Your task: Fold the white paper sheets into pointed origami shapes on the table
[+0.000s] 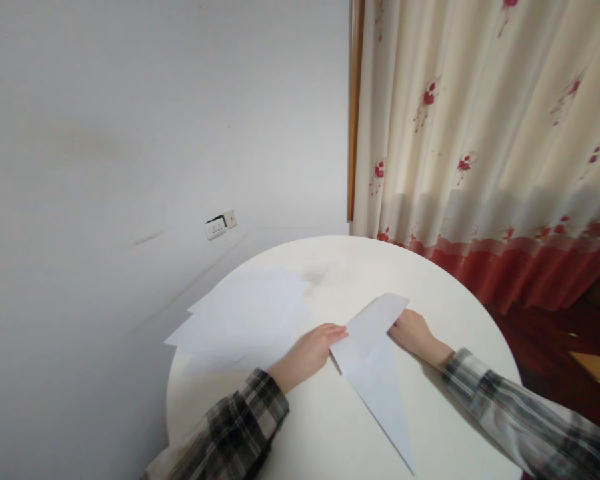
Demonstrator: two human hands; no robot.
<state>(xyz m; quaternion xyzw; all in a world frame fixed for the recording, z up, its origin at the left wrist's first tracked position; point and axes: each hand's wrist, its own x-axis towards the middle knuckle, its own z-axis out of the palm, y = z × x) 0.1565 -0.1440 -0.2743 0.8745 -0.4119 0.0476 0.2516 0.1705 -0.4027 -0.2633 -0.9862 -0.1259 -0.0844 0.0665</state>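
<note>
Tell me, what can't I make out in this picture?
All in the head view:
Right hand: fingertips mostly hidden behind the folded paper, so its grip is unclear.
Loose sheets: white overlapping white, too faint to count.
Right sleeve: cut off by the picture's edge.
Table: near rim cut off by the bottom edge.

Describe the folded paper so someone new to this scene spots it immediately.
Find the round white table. There, between the left hand and right hand, is the folded paper. Unlike the loose sheets spread to its left, it tapers to a long point toward the picture's bottom edge.
</note>
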